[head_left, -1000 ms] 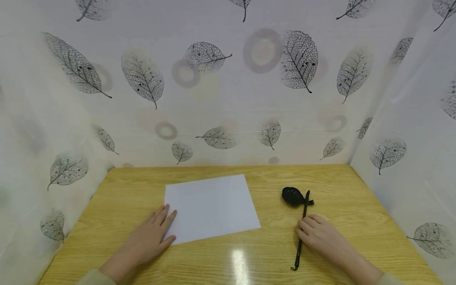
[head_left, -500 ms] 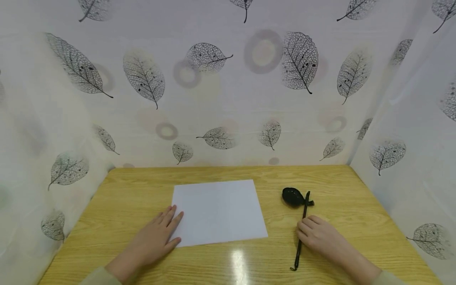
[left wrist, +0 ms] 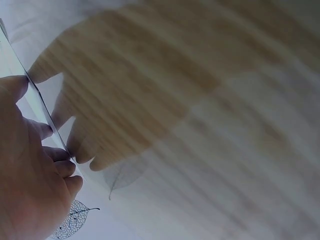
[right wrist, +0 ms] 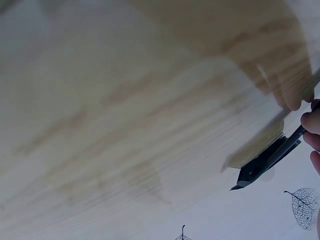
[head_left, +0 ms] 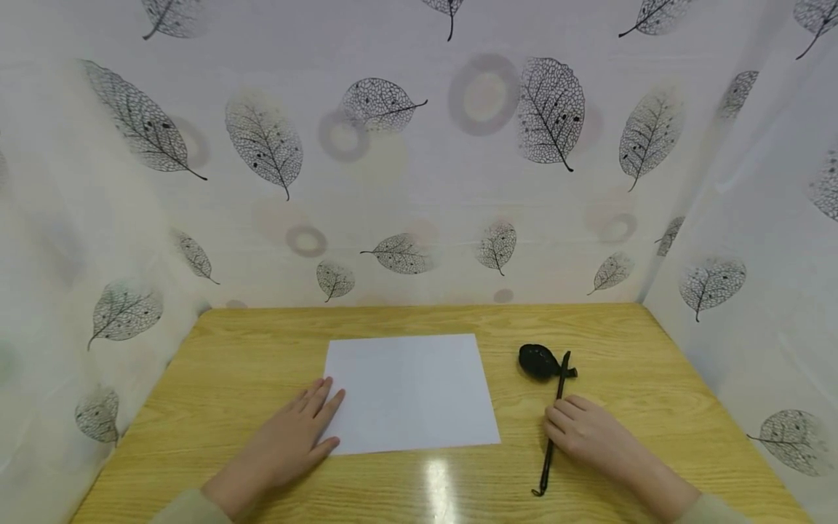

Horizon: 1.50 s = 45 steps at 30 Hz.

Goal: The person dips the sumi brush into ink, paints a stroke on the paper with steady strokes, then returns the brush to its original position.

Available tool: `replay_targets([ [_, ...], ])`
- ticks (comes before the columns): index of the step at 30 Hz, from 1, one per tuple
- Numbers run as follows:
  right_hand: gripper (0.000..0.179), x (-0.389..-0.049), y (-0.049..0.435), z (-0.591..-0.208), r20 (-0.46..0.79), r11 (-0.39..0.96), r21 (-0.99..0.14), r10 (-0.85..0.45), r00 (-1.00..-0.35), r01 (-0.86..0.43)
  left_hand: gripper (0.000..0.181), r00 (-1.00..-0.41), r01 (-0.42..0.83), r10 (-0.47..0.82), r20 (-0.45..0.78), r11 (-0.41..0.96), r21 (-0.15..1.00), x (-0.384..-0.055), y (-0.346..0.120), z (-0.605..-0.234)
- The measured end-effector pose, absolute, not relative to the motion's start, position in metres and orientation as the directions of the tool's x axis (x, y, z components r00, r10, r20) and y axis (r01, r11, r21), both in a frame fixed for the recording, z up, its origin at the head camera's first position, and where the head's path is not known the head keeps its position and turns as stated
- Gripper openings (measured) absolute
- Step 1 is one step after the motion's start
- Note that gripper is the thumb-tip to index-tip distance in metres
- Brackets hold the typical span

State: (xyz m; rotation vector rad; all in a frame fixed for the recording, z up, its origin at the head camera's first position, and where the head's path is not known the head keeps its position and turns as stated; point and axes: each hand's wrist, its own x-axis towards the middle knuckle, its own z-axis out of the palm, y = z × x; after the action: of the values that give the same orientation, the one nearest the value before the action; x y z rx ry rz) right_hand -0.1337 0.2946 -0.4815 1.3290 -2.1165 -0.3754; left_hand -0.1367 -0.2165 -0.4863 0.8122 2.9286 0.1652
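My left hand (head_left: 288, 440) lies with its fingers spread over the left edge of a white sheet of paper (head_left: 415, 397) flat on the table. In the left wrist view, the fingertips rest along the sheet's edge (left wrist: 11, 57). To the right, my right hand (head_left: 585, 437) grips the shaft of a thin black writing brush (head_left: 546, 469) that has a small loop at its near end. The brush's far end crosses the short stem of a black leaf-shaped dish (head_left: 538, 362). In the right wrist view, the brush (right wrist: 280, 152) has a dark pointed tip beside the dish.
The glossy wooden table (head_left: 249, 349) reflects both hands and a bright light spot. Behind it and on both sides hangs a pale curtain (head_left: 419, 189) printed with leaf skeletons.
My left hand has slid the paper to the right and turned it slightly, so its edges lie squarer to the table. The right hand, brush and dish have stayed nearly still.
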Motion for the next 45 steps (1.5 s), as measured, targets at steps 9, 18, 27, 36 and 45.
replay_targets([
  [9, 0.07, -0.135, 0.297, -0.48, 0.318, 0.419, 0.551, -0.905, -0.282, -0.722, 0.073, -0.837, 0.531, 0.543, -0.073, 0.837, 0.135, -0.139, -0.209, -0.484],
  [18, 0.076, -0.134, 0.3, -0.477, 0.297, 0.376, 0.578, -0.924, -0.242, -0.724, 0.072, -0.831, 0.529, 0.548, -0.099, 0.832, 0.169, -0.138, -0.203, -0.482],
  [27, 0.065, -0.133, 0.301, -0.464, 0.369, 0.404, 0.61, -0.906, -0.207, -0.682, 0.071, -0.818, 0.558, 0.571, -0.066, 0.817, 0.145, -0.137, -0.198, -0.485],
  [36, 0.058, -0.133, 0.3, -0.444, 0.428, 0.428, 0.614, -0.886, -0.176, -0.663, 0.07, -0.82, 0.561, 0.57, -0.057, 0.819, 0.118, -0.136, -0.191, -0.488],
  [45, 0.049, -0.133, 0.299, -0.43, 0.472, 0.464, 0.606, -0.864, -0.177, -0.647, 0.07, -0.812, 0.575, 0.581, -0.049, 0.812, 0.099, -0.132, -0.186, -0.489],
])
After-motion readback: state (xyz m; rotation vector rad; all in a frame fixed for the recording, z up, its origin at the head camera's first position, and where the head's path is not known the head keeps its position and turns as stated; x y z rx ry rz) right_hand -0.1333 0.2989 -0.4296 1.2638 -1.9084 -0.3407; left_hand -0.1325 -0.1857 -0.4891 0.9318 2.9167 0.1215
